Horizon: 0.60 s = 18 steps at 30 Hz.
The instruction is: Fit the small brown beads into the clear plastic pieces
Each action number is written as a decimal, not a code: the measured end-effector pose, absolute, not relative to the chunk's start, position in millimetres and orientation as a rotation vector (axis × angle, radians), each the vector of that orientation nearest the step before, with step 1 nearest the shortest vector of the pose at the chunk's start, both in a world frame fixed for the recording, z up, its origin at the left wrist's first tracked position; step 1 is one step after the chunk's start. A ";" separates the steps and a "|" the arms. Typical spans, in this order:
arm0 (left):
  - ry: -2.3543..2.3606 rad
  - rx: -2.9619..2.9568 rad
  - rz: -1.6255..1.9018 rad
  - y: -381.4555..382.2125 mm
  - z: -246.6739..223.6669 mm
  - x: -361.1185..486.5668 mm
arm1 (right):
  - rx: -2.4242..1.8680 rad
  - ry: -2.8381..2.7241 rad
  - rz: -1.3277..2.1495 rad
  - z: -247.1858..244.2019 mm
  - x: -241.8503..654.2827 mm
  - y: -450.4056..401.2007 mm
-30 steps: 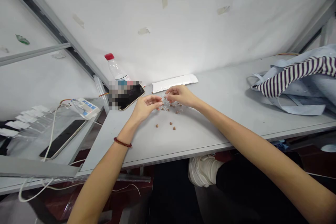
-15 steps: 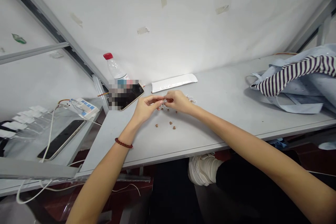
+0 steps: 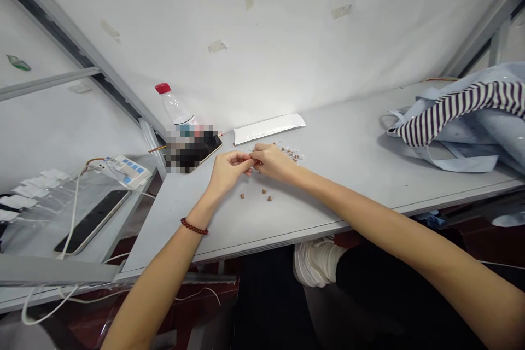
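Observation:
My left hand (image 3: 227, 172) and my right hand (image 3: 273, 163) meet at the fingertips above a grey table (image 3: 336, 186). Both pinch a tiny piece (image 3: 251, 160), mostly hidden by my fingers, so its exact kind is unclear. Just beyond my right hand lies a cluster of small clear pieces with brown bits (image 3: 289, 152). Several loose brown beads (image 3: 264, 194) rest on the table nearer me, below my hands. A red bead bracelet (image 3: 194, 226) circles my left wrist.
A white paper envelope (image 3: 268, 128) lies behind my hands, near a pixelated phone (image 3: 197, 152) and a red-capped plastic bottle (image 3: 172, 104). Striped cloth on a pale blue bag (image 3: 455, 117) sits on the right. A dark phone (image 3: 92, 221) and white cables lie left, below the table level.
The clear cluster now lies farther right, beyond my right hand, rather than under my hands. My hands have drawn closer together, fingertips meeting. The view has shifted slightly.

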<state>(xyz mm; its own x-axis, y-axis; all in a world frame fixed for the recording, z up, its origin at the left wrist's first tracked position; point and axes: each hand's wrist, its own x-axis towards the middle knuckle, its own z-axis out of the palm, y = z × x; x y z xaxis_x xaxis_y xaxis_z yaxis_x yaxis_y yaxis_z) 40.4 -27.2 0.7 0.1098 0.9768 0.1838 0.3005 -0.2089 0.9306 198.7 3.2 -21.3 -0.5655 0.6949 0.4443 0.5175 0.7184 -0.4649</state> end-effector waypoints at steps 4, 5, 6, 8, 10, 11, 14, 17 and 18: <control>1.282 1.516 1.171 -26.5 -1.1 42.9 | -0.944 -2.300 0.328 -18.9 197.5 0.4; 1.268 1.485 1.177 -26.4 -1.1 42.9 | -0.940 -2.290 0.320 -18.3 197.2 -0.4; 1.246 1.455 1.175 -26.4 -0.9 42.6 | -0.932 -2.280 0.310 -17.9 196.9 -1.2; 1.181 1.400 1.143 -26.6 -0.2 41.3 | -0.915 -2.258 0.286 -17.3 196.4 -2.7; 1.105 1.352 1.110 -26.9 0.9 39.6 | -0.897 -2.238 0.265 -16.7 196.1 -4.1; 1.071 1.335 1.105 -27.1 1.5 38.9 | -0.884 -2.230 0.256 -16.3 196.1 -4.9; 1.010 1.323 1.129 -27.9 3.2 38.1 | -0.843 -2.187 0.243 -14.3 196.4 -7.6; 1.013 1.338 1.163 -28.6 4.6 38.0 | -0.835 -2.147 0.275 -12.2 196.1 -10.9; 1.020 1.344 1.166 -28.7 4.8 37.8 | -0.829 -2.143 0.292 -11.6 195.7 -11.9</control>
<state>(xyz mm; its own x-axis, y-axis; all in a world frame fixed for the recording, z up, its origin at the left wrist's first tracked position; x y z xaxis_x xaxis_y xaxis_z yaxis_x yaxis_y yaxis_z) 37.8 -28.7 4.8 0.1656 0.9807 0.1037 -0.0273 -0.1006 0.9946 195.7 -11.9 -11.6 -0.4635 0.6483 0.6040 0.4628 0.7584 -0.4590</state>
